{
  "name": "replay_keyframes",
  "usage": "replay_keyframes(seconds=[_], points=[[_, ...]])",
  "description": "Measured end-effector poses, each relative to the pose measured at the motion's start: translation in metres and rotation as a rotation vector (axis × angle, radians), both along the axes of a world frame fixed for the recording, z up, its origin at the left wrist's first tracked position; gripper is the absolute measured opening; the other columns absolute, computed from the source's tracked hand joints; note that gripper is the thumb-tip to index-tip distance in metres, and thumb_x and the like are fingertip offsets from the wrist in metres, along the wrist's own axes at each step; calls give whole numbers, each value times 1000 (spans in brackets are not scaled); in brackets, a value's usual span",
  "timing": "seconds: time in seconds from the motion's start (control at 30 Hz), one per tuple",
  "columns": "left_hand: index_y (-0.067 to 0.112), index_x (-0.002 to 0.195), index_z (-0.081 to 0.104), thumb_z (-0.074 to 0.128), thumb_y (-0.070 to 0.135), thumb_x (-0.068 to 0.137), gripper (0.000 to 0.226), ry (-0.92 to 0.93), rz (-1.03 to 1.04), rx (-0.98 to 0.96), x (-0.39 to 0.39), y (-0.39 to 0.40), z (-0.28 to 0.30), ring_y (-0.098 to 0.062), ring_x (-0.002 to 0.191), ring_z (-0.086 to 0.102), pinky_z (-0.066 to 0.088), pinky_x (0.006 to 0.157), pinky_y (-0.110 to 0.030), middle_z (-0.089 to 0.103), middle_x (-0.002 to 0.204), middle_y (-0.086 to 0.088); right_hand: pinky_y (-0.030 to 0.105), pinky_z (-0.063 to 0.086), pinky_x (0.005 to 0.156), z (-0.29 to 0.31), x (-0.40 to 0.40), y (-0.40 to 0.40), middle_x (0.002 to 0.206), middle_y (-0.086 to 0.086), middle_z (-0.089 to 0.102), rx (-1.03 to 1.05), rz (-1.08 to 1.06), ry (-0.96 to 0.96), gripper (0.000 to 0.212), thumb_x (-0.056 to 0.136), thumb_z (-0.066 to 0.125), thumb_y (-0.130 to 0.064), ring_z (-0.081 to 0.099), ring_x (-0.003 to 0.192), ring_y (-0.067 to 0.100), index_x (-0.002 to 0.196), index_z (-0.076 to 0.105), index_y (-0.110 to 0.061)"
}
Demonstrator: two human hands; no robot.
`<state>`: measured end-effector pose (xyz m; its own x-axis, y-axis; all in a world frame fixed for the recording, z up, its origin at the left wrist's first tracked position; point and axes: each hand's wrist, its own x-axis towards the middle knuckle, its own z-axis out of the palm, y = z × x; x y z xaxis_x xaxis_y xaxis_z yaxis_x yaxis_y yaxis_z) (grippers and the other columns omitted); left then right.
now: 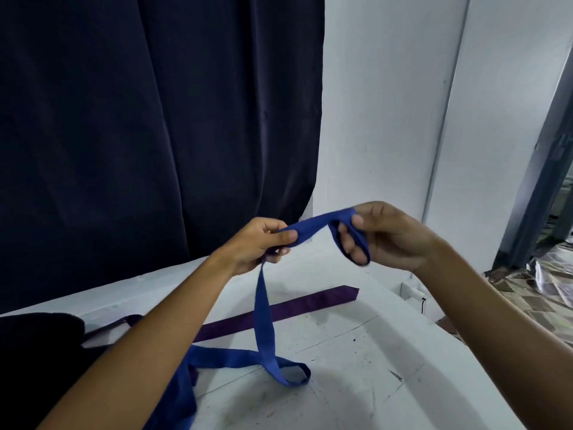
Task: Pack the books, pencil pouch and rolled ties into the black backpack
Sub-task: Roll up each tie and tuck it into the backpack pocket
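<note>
Cloth of the blue tie (pixel 263 318) looks light and limp. It is pinched by the left hand (pixel 257 243) and looped round the right hand (pixel 387 237); rolling is best started from that gripped end.

No legible text, label, brand mark, number or sign appears on any surface in view.
</note>
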<state>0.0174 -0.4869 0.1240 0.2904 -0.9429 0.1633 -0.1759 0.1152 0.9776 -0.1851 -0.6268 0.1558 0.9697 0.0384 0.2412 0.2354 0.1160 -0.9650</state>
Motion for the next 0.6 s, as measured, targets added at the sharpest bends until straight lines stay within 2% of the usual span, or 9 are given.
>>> replay_keyframes(seconds=[0.1,0.2,0.3,0.4,0.5,0.6], points=[[8,79,65,62,30,83,23,241,46,-74,-12,-7,-18,-14,67,56,46,56,-22,52,56,0,25,56,61,6,11,11,82,12,71,249,-148,-127,18,79,68,-17,69,68,19,88,74,-3],[6,102,61,54,31,86,30,528,45,-130,-32,-15,-31,-11,56,52,40,51,-22,42,47,3,29,58,74,9,26,16,96,18,72,389,-345,-214,22,91,48,-3,72,88,27,103,65,5],[11,106,57,44,25,101,20,677,71,-121,-51,-19,-41,-8,43,41,32,42,-19,41,46,4,31,59,79,8,37,17,99,19,72,381,-511,-267,21,98,42,2,71,95,31,109,59,6],[12,93,50,39,37,102,29,676,77,-59,-60,-19,-46,-5,33,31,24,35,-17,48,47,5,32,59,80,6,42,16,103,16,71,207,-686,-273,20,98,44,2,71,96,29,105,62,-1],[11,101,52,44,56,88,48,560,79,-58,-63,-17,-46,-3,31,28,26,34,-16,58,59,3,32,59,81,0,46,14,108,16,70,56,-800,-251,19,98,46,2,72,95,26,106,62,-2],[7,96,57,59,41,82,37,445,73,-79,-64,-14,-43,-4,35,29,27,35,-15,63,72,0,32,59,82,-7,49,12,109,16,69,-79,-853,-238,19,97,47,2,72,96,23,110,61,-1]])
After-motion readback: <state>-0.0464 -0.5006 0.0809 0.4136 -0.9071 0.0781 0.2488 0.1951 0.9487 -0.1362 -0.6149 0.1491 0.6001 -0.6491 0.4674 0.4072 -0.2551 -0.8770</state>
